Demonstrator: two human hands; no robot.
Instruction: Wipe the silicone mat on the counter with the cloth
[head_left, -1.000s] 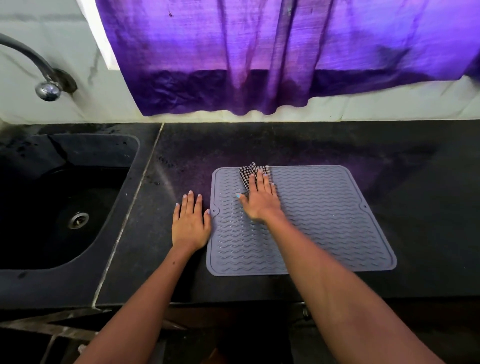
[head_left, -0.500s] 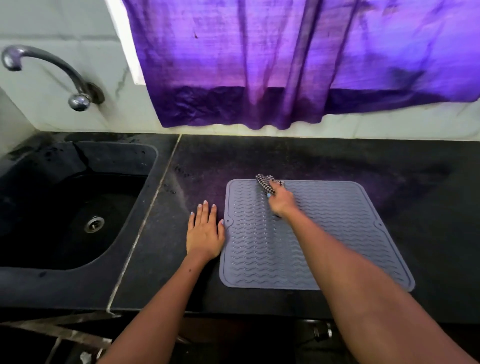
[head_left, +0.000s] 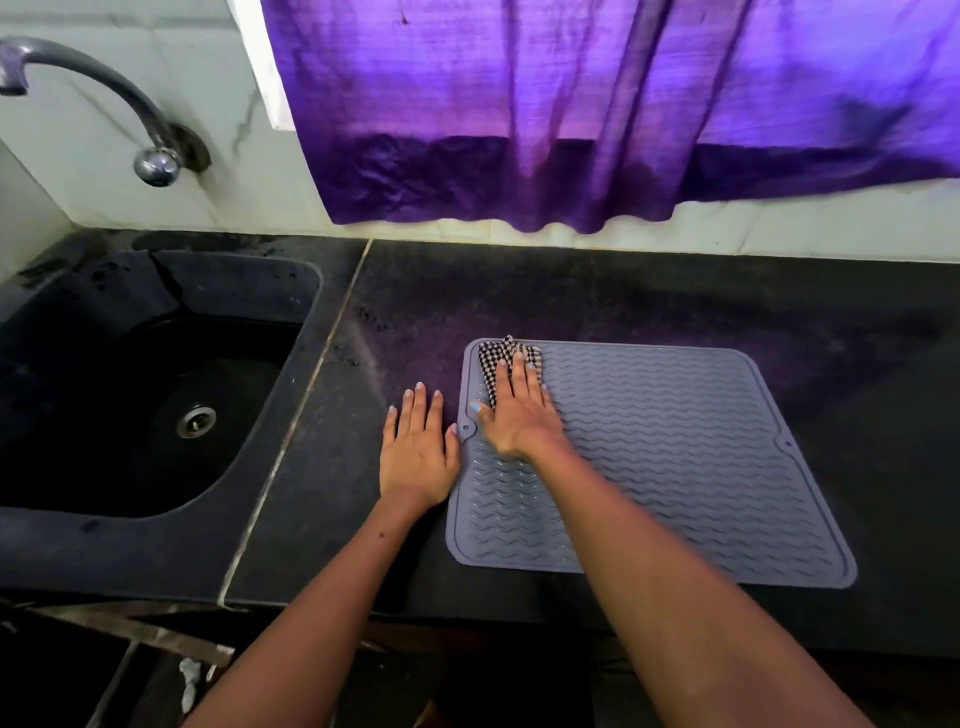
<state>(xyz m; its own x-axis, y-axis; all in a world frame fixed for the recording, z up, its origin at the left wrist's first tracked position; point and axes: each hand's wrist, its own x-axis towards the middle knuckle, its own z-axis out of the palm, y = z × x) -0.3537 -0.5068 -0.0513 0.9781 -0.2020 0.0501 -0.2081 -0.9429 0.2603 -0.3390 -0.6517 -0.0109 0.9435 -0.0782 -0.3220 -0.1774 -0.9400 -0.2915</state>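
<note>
A grey silicone mat (head_left: 675, 457) with a wavy ribbed pattern lies flat on the dark counter (head_left: 623, 291). A black-and-white checked cloth (head_left: 493, 358) sits on the mat's far left corner. My right hand (head_left: 514, 415) lies flat on the cloth, fingers stretched out, pressing it onto the mat; most of the cloth is hidden under the palm. My left hand (head_left: 418, 452) rests flat on the counter, fingers apart, its thumb side touching the mat's left edge.
A black sink (head_left: 130, 405) with a metal drain is set into the counter at the left, a curved tap (head_left: 104, 98) above it. A purple curtain (head_left: 597, 114) hangs over the back wall. The counter's front edge runs just below the mat.
My right hand has shifted the cloth leftward to the mat's far left corner and flattened out from a bunched grip. The left hand has stayed beside the mat.
</note>
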